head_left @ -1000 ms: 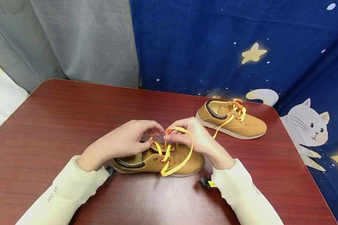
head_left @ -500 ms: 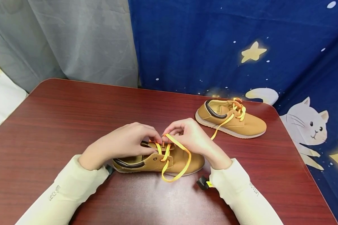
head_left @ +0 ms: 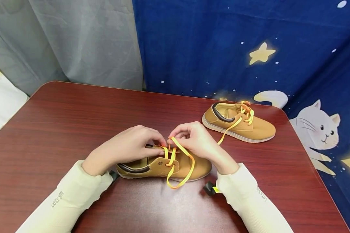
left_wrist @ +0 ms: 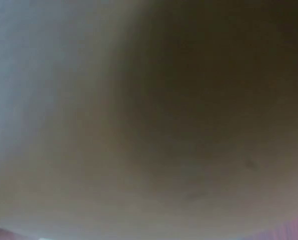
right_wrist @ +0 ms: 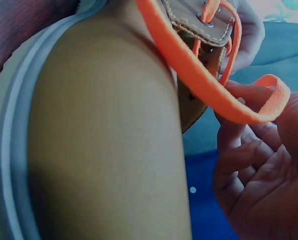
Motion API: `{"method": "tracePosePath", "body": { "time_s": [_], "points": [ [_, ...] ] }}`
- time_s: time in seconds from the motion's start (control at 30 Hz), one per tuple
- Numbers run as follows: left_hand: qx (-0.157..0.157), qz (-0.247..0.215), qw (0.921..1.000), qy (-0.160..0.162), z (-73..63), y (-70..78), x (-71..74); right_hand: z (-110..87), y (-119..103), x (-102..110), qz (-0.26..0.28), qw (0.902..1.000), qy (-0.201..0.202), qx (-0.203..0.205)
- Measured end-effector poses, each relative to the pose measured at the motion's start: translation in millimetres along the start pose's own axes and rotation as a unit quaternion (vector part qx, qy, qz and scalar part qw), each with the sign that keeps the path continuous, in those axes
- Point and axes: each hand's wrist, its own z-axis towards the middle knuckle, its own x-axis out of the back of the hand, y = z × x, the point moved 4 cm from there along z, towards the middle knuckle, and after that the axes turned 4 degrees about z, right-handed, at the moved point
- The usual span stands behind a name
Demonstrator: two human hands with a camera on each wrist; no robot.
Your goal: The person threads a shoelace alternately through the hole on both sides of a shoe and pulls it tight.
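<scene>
A tan shoe with a dark padded collar lies on the table, toe to the right. Its yellow-orange shoelace runs through the front eyelets and hangs in a loose loop over the near side. My left hand grips the shoe's far eyelet flap between thumb and fingers; whether lace is caught there too is hidden. Thumb and fingers of my right hand pinch the lace just above that flap. In the right wrist view the lace, orange there, bends over the right fingers. Blur fills the left wrist view.
A second tan shoe, laced with the same yellow lace, stands at the back right, one lace end trailing on the table. Grey curtain and blue star-patterned curtain hang behind the reddish-brown table.
My right hand has drawn slightly left and closer to the flap, and the lace loop has dropped lower. My left fingers and thumb have closed together on the flap.
</scene>
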Motion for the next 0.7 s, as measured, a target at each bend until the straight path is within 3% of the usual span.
{"method": "tracePosePath", "body": {
  "time_s": [0.13,0.33,0.43,0.53,0.7],
  "points": [
    [0.021,-0.009,0.9996,0.018,-0.6,-1.3,0.9,0.4,0,-1,0.017,0.9999,0.001,-0.001],
    [0.113,-0.021,0.9916,0.06,-2.1,-3.5,4.3,0.6,1,0,0.034,0.9994,0.001,-0.01],
    [0.14,-0.015,0.9873,0.074,-3.0,-3.3,5.2,1.3,4,0,0.06,0.9979,0.004,-0.022],
    [0.149,-0.002,0.986,0.075,-3.7,-2.2,5.0,1.2,6,-1,0.099,0.9942,0.003,-0.04],
    [0.169,0.023,0.9839,0.052,-5.5,1.5,4.9,1.5,10,-3,0.14,0.9878,0.006,-0.068]
  ]
}}
